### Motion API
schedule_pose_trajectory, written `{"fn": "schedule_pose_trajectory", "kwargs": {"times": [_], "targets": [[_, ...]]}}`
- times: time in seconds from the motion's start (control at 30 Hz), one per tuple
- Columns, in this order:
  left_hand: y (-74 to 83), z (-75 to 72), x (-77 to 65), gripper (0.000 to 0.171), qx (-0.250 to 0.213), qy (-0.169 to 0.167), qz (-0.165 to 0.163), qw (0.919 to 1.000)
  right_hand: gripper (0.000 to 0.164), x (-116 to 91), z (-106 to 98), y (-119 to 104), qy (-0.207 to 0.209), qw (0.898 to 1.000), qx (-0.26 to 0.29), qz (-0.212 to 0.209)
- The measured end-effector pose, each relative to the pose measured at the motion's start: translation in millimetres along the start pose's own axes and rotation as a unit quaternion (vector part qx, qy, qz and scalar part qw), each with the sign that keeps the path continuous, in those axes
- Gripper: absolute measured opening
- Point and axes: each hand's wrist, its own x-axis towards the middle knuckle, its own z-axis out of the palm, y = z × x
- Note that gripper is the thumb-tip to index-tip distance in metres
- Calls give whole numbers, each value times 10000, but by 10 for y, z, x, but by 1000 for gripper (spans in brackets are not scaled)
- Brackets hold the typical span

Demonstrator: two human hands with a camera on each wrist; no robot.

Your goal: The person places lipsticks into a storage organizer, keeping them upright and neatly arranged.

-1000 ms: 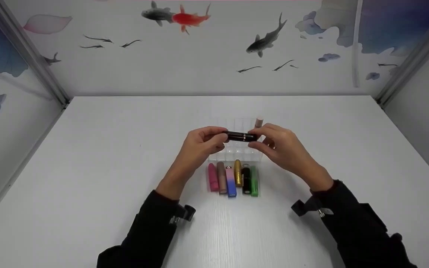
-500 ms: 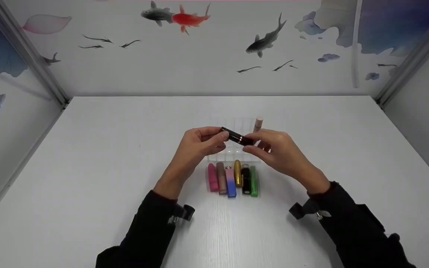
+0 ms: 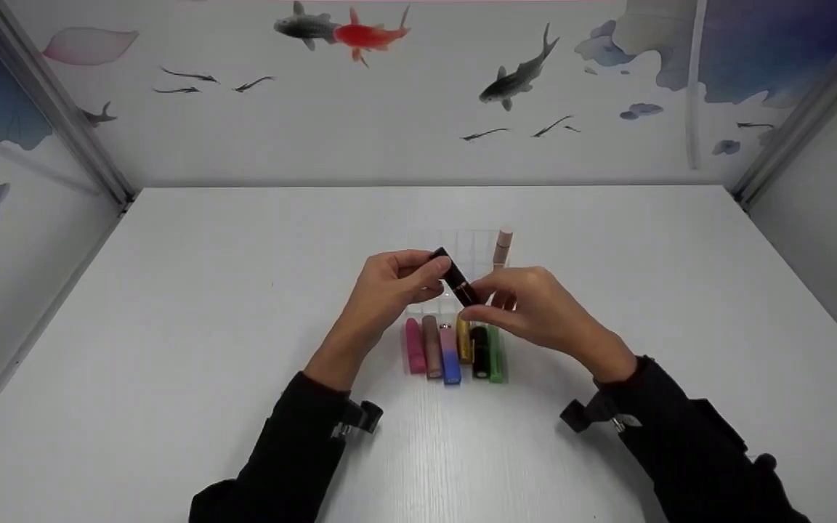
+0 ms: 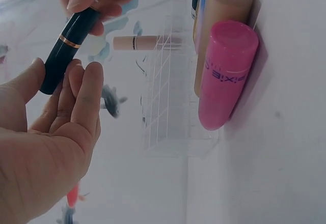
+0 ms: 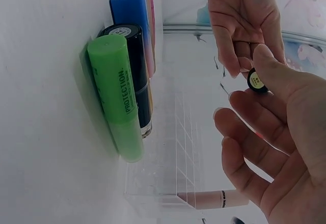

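A black lipstick tube (image 3: 458, 282) with a thin gold band is held aslant above the table, between both hands. My left hand (image 3: 398, 282) pinches its upper end with thumb and fingers. At its lower end my right hand (image 3: 527, 299) grips the tube; the right wrist view shows a round yellow label (image 5: 256, 80) on that end. Beneath the hands is a clear divided organizer (image 4: 168, 96), partly hidden by them. One pale pink tube (image 3: 503, 247) stands upright in its right side.
In front of the organizer several cosmetic tubes lie in a row: pink (image 3: 415, 347), brown (image 3: 432, 347), pink-and-blue (image 3: 450, 356), gold (image 3: 464, 341), black (image 3: 480, 352) and green (image 3: 495, 354). A white wall with painted fish (image 3: 513, 76) rises behind the table.
The black lipstick tube has turned from nearly level to a steep slant, its right end lowered. My right hand has moved down and to the left with it; the left has hardly moved.
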Motion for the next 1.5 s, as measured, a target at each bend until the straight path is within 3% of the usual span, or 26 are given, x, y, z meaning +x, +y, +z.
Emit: {"fn": "schedule_pose_trajectory", "kwargs": {"times": [0.2, 0.57, 1.5], "targets": [[-13, 27, 3, 29, -34, 1, -14, 10000, 23, -5, 21, -22, -229, 9996, 140, 72], [-7, 52, -3, 29, -170, -37, 302, 9994, 21, 5, 33, -50, -272, 9995, 119, 63], [-49, 82, 5, 35, -335, -100, 409, 9986, 18, -5, 71, -49, -495, 9987, 121, -76]]}}
